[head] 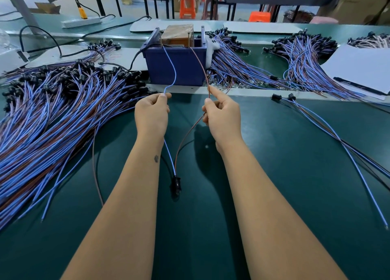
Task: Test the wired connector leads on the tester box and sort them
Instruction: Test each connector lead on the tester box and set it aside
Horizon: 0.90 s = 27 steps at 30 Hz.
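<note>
- Hanging low at 6 o'clock between the forearms, just over the green table: black connector of the held lead, underside lost in its own shadow.
- Rising from that connector, blue wire toward 11 o'clock and brown wire toward 1 o'clock, each vanishing under a palm.
- Clamped on the blue wire: left hand, thumb and forefinger pinched, remaining fingers curled under and hidden.
- Clamped on the brown wire: right hand, forefinger stretched along it, thumb pressing, other fingers out of sight.
- Running on to 12 o'clock, both wires reaching up to two upright metal posts on the tester box; actual contact at the tips too small to tell.
- Sitting inside the blue box, a brown taped block, half covered by the box walls.
- Spreading at 9 o'clock, a big pile of leads, cut off by the left edge.
- Lying at 3 o'clock, a few loose leads crossing each other, running off the right edge.
- Heaped at 1 to 2 o'clock beyond the box, further bundles, partly buried under white sheets.
- Blurring at 12 o'clock far off, orange stools and table legs, details unreadable.
</note>
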Motion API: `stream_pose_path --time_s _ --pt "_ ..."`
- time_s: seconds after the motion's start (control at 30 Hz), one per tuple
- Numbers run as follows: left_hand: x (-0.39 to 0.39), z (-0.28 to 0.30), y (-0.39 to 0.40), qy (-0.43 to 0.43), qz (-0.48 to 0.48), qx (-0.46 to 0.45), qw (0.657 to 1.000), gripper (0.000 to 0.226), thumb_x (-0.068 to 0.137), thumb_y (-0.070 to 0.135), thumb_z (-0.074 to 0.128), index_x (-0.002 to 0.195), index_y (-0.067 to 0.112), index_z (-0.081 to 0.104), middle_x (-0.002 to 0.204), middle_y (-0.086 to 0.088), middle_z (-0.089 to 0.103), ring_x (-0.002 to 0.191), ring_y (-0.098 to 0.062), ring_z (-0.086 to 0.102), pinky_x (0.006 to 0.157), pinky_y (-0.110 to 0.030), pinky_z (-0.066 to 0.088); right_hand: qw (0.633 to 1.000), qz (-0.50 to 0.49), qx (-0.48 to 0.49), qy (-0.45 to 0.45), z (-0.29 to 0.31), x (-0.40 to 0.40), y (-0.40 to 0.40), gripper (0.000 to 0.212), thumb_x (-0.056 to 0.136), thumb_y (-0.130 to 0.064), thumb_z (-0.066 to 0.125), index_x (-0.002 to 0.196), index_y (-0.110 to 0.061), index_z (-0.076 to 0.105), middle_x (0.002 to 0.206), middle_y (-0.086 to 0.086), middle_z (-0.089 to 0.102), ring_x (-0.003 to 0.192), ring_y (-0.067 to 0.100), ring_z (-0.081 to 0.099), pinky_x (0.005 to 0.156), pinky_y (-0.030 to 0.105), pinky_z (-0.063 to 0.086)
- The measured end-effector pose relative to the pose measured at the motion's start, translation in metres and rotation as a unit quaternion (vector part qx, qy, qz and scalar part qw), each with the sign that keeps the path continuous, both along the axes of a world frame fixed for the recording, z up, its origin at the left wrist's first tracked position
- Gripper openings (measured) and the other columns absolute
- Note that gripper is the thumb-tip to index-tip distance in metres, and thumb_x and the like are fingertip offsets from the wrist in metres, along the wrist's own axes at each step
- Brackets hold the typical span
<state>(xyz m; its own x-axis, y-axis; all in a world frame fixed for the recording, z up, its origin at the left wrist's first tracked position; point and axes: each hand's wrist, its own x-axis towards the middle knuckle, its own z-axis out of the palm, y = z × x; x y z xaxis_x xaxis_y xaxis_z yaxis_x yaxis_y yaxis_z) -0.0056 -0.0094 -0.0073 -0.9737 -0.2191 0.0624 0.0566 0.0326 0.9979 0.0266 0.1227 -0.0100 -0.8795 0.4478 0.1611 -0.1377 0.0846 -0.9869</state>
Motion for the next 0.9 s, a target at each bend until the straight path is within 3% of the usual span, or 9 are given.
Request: stream_pose_path --time_s 0.43,0.9 --pt "-0.0009 0.0004 -0.0005 -0.004 -0.002 0.011 1.000 0.025 0.097 0.017 0.048 0.086 0.021 0.071 0.051 0.011 0.045 0.040 -0.004 0.029 0.039 -0.014 0.026 1.000 0.008 -0.005 -0.003 -0.0002 -0.0001 -0.0015 0.041 0.097 -0.007 0.049 0.135 -0.021 0.057 0.069 0.000 0.056 0.054 0.008 0.048 0.053 0.016 0.044" --pt "-0.0044 -0.0003 -0.0007 -0.009 0.004 0.011 1.000 0.025 0.097 0.018 0.050 0.086 0.023 0.071 0.049 0.013 0.046 0.038 -0.003 0.029 0.038 -0.012 0.026 1.000 0.005 0.013 -0.010 0.0003 0.0007 -0.0003 0.041 0.097 -0.008 0.050 0.135 -0.023 0.056 0.071 0.000 0.056 0.046 0.000 0.051 0.055 0.017 0.046"
